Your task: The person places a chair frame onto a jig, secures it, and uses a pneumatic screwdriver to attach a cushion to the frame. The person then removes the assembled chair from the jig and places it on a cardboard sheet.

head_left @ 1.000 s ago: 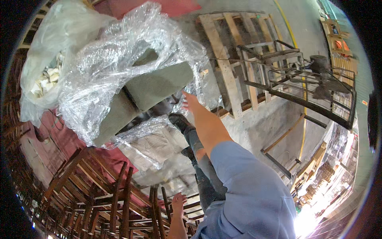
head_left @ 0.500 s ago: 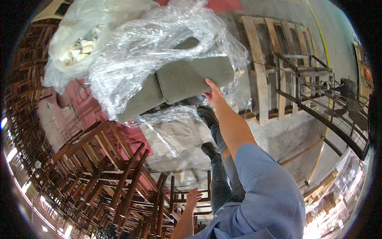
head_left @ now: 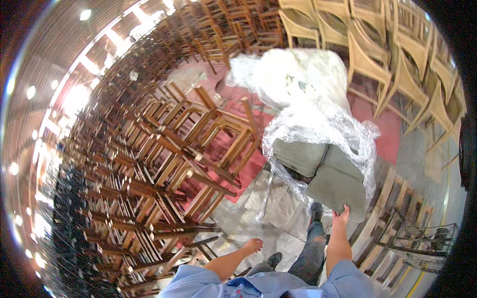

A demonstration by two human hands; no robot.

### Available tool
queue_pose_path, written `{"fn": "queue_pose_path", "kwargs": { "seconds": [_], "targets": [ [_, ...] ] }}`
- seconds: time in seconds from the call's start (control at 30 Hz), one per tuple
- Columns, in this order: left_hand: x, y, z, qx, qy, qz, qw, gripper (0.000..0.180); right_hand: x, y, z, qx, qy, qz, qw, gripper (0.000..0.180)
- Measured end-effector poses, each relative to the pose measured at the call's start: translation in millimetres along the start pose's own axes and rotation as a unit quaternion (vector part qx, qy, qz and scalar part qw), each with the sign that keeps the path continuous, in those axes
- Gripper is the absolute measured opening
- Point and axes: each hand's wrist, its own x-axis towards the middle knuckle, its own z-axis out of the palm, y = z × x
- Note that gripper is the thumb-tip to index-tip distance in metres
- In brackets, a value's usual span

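My right hand (head_left: 341, 213) grips the near edge of a flat grey-green seat cushion (head_left: 338, 187), the thumb on top and part of the fingers hidden. Behind it, more grey-green cushions (head_left: 299, 158) lie inside torn clear plastic wrap (head_left: 318, 123). The wrap drapes around the cushions' far side and edges. My left hand (head_left: 254, 245) hangs free over the floor with its fingers loosely bent and nothing in it.
Stacked brown wooden chair frames (head_left: 198, 144) crowd the left side. Beyond the cushions stand a white plastic bag (head_left: 318, 72) and pale chairs (head_left: 367, 59). A wooden pallet (head_left: 380, 193) and a dark metal rack (head_left: 422, 243) are at right. Flattened cardboard (head_left: 271, 201) lies near my feet.
My view has swung left, so the chair frames fill more of it. My right hand stays on the cushion, which now sits turned, its near edge closer to me. The left hand has come forward.
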Motion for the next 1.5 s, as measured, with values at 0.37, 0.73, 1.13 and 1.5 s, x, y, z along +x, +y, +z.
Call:
{"fn": "queue_pose_path", "kwargs": {
  "seconds": [0.37, 0.73, 1.13, 1.5],
  "targets": [
    [-110.8, -109.5, 10.2, -0.207, -0.207, -0.101, 0.951, 0.088, -345.7, -36.6, -253.0, -0.083, -0.147, 0.006, 0.986, 0.061],
    [-221.9, -228.2, 138.2, -0.057, -0.239, -0.056, 0.968, 0.073, -546.7, 7.4, -574.5, -0.077, -0.224, -0.006, 0.971, 0.050],
    [-330.2, -442.7, 258.7, 0.190, -0.402, -0.158, 0.881, 0.052, -704.0, 79.2, -927.7, 0.188, 0.102, -0.042, 0.976, 0.046],
    [-428.8, -518.2, 376.6, 0.462, -0.425, -0.167, 0.760, 0.057, -817.3, 185.6, -982.2, 0.461, 0.233, -0.159, 0.841, 0.051]
  ]
}}
